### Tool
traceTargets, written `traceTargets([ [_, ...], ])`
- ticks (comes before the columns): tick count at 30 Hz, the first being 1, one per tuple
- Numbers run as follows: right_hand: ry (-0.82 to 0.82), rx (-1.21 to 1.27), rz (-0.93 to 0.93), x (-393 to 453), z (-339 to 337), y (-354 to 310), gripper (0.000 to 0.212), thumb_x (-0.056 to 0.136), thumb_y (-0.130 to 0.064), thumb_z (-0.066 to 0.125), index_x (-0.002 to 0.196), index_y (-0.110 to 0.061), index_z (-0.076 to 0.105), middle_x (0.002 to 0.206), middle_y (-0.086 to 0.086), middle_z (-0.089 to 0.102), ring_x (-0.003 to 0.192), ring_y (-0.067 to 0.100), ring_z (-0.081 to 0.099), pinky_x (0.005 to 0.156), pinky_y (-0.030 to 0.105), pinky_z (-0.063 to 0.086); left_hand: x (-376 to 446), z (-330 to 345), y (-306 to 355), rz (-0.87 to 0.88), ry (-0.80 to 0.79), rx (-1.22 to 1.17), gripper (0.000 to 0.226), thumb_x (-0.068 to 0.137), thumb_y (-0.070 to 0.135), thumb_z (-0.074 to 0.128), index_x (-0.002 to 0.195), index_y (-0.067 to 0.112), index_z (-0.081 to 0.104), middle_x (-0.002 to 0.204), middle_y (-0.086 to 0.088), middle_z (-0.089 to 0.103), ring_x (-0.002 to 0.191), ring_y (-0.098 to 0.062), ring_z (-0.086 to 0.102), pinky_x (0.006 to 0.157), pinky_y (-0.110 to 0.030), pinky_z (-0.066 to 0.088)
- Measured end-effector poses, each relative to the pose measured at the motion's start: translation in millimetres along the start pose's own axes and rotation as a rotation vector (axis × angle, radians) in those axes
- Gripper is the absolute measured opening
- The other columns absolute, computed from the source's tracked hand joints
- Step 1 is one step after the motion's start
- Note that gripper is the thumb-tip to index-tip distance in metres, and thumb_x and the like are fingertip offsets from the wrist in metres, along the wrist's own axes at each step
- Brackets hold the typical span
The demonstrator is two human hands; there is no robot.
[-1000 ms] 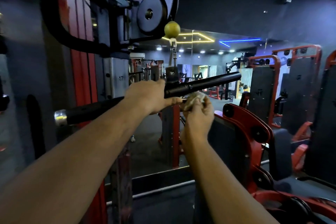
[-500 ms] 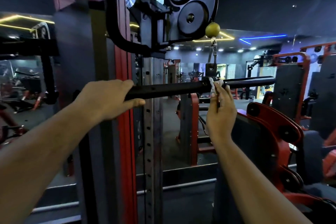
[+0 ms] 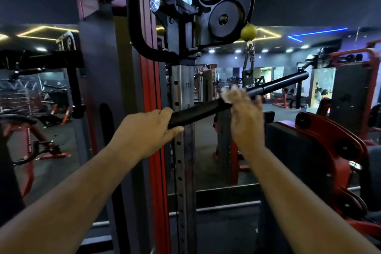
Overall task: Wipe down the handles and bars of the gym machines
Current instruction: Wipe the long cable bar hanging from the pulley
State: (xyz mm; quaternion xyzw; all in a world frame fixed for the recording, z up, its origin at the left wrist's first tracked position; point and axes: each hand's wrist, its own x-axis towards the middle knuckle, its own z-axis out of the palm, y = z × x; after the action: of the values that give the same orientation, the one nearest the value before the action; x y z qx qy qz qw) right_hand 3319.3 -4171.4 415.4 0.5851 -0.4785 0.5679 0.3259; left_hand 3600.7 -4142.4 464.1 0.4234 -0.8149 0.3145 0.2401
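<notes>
Head camera view of a dim gym, looking forward along two bare forearms. A black cable bar point(image 3: 237, 99) hangs from a clip point(image 3: 248, 62) below a yellow-green stopper ball point(image 3: 248, 31), slanting from centre frame up towards the right. The left hand point(image 3: 148, 130), at centre, curls its fingers and thumb around the bar's lower end. The right hand point(image 3: 244, 113), just right of centre, holds a small white cloth point(image 3: 228, 94) against the bar's middle, its fingers closed over both. Half a second ago the bar lay nearly level; now its right end is higher and the cloth sits slightly further left, which suggests the wipe is working along the bar's middle. A numbered steel upright point(image 3: 183, 93) and two black pulley wheels point(image 3: 220, 0) fill the upper centre; red machines point(image 3: 329, 140) stand at right.
</notes>
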Motion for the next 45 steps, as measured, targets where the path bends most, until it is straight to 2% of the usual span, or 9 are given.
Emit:
traceTargets([
  [4,0.007,0.186,0.142,-2,2,-31,0.043,0.100,0.000,0.052,0.137,-0.022,0.058,0.135,0.002,0.062,0.127,0.021,0.057,0.105,0.049,0.051,3,4,16,-0.017,0.006,0.009,0.054,0.097,0.071,0.022,0.120,0.027,0.045,0.088,0.011,0.057,0.067,-0.007,0.058,0.059,-0.032,0.057],
  [9,-0.191,0.187,-0.315,-29,6,-71,0.048,0.099,-0.003,0.044,0.144,-0.019,0.054,0.149,-0.003,0.053,0.146,0.011,0.037,0.127,0.051,0.014,6,8,24,-0.010,0.028,0.041,0.058,0.094,0.069,0.024,0.118,0.022,0.049,0.093,0.006,0.063,0.071,-0.016,0.064,0.060,-0.038,0.057],
  [14,-0.019,-0.025,0.021,2,-9,12,0.051,0.102,-0.005,0.045,0.147,-0.029,0.042,0.148,-0.006,0.051,0.146,0.020,0.039,0.120,0.061,0.024,2,8,31,-0.001,0.026,0.034,0.058,0.097,0.070,0.019,0.118,0.024,0.048,0.087,0.009,0.058,0.067,-0.011,0.061,0.059,-0.035,0.058],
  [19,-0.007,0.136,0.135,-17,-1,-32,0.037,0.104,-0.004,0.050,0.135,-0.022,0.056,0.118,0.006,0.067,0.083,0.002,0.058,0.072,0.022,0.052,4,7,29,0.019,0.064,0.027,0.056,0.097,0.069,0.021,0.114,0.024,0.048,0.081,0.009,0.055,0.063,-0.010,0.059,0.055,-0.034,0.057],
  [24,-0.092,0.194,-0.173,-48,10,-76,0.048,0.099,0.003,0.056,0.141,-0.019,0.055,0.148,0.002,0.055,0.141,0.019,0.048,0.121,0.049,0.032,0,7,16,0.031,0.073,0.026,0.048,0.100,0.067,0.033,0.111,0.022,0.046,0.085,0.008,0.054,0.063,-0.013,0.053,0.053,-0.033,0.049],
  [31,0.096,-0.020,0.262,-2,-4,-43,0.038,0.101,-0.014,0.044,0.135,-0.017,0.061,0.137,0.002,0.064,0.125,0.011,0.054,0.108,0.049,0.048,-10,2,-1,0.094,0.030,-0.049,0.051,0.103,0.066,0.026,0.118,0.022,0.046,0.089,0.006,0.059,0.068,-0.014,0.061,0.057,-0.034,0.056],
  [34,0.028,0.080,0.144,-20,8,-103,0.034,0.102,-0.006,0.045,0.129,-0.015,0.064,0.126,0.003,0.066,0.106,0.013,0.060,0.093,0.044,0.057,-13,5,-9,0.102,0.068,-0.064,0.045,0.103,0.064,0.032,0.113,0.022,0.045,0.089,0.005,0.060,0.069,-0.016,0.063,0.055,-0.033,0.053],
  [39,-0.078,0.032,-0.235,-43,11,-106,0.038,0.105,-0.007,0.044,0.140,-0.013,0.056,0.146,0.004,0.056,0.140,0.018,0.049,0.123,0.050,0.027,-22,14,-21,0.122,0.079,-0.092,0.042,0.103,0.063,0.037,0.112,0.023,0.046,0.091,0.005,0.063,0.070,-0.016,0.065,0.054,-0.033,0.053],
  [45,0.302,0.172,0.513,-25,13,-92,0.042,0.104,-0.004,0.049,0.144,-0.017,0.055,0.124,0.007,0.070,0.087,-0.001,0.065,0.075,0.020,0.058,-29,13,-8,0.134,0.067,-0.166,0.050,0.103,0.065,0.025,0.121,0.023,0.046,0.090,0.008,0.059,0.066,-0.010,0.058,0.052,-0.026,0.047],
])
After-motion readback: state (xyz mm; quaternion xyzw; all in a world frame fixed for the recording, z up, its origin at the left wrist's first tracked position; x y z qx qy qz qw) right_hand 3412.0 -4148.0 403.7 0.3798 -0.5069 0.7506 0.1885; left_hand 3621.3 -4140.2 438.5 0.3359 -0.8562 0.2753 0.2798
